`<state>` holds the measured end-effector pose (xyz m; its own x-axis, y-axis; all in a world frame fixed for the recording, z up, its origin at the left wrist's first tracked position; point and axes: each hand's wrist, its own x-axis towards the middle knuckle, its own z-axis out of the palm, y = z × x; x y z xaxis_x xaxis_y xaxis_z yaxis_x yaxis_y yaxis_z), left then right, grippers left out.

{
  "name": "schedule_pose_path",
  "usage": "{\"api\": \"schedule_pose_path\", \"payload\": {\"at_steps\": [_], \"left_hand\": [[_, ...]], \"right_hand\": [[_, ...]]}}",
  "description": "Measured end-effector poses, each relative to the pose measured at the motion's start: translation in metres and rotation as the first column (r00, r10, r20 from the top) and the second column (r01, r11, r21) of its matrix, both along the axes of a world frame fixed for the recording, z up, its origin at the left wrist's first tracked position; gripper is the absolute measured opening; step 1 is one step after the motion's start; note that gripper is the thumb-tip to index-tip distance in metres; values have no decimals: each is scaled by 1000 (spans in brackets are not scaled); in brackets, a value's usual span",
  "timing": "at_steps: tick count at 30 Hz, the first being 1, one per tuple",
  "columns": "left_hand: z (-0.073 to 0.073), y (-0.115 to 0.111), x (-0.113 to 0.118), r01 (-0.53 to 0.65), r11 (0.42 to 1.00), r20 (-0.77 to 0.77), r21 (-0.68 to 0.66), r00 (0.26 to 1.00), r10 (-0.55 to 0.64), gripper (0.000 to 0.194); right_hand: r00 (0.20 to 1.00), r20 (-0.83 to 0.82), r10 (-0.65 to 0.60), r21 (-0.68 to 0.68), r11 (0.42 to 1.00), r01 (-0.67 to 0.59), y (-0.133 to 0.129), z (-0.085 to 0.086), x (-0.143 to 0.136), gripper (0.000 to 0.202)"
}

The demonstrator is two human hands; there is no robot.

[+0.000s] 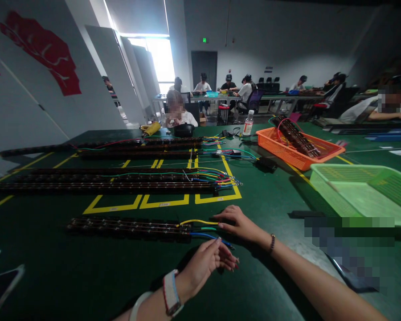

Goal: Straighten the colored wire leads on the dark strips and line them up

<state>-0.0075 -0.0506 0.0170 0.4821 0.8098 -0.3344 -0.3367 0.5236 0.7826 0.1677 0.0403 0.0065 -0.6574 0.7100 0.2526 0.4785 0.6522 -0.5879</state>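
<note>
In front of me on the green table lies a dark, long strip-like bundle (130, 228) with bright spots along it. Yellow (198, 221), green (209, 228) and blue (203, 234) wires come out of its right end. My right hand (240, 225) reaches in from the right, its thumb and fingertips at the end of the yellow wire, which they seem to pinch. Lower down, my left hand (203, 265) is turned palm inward, thumb apart from loosely bent fingers. Its thumb tip is near the blue wire, and nothing shows in its grasp.
Beyond lie several more dark strips (120, 180) with coloured wires, over yellow tape outlines (163, 204). To the right stand an orange basket (280, 151) holding dark strips and a green basket (334, 171). A bottle (248, 124) stands farther back. People sit at tables beyond.
</note>
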Motion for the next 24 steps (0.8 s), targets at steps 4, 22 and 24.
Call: {"api": "schedule_pose_path", "payload": {"at_steps": [4,22,24], "left_hand": [[1,0,0,-3,1000,3,6,1000,3,35],[-2,-2,2,-18,1000,11,-22,1000,19,36],[-3,-2,1,-45,998,38,-34,998,46,36]], "right_hand": [[999,34,20,-30,999,-19,-4,0,-5,25],[994,52,95,-2,995,-95,-17,-11,-24,8],[996,55,75,35,996,-77,-17,-8,-24,9]]}}
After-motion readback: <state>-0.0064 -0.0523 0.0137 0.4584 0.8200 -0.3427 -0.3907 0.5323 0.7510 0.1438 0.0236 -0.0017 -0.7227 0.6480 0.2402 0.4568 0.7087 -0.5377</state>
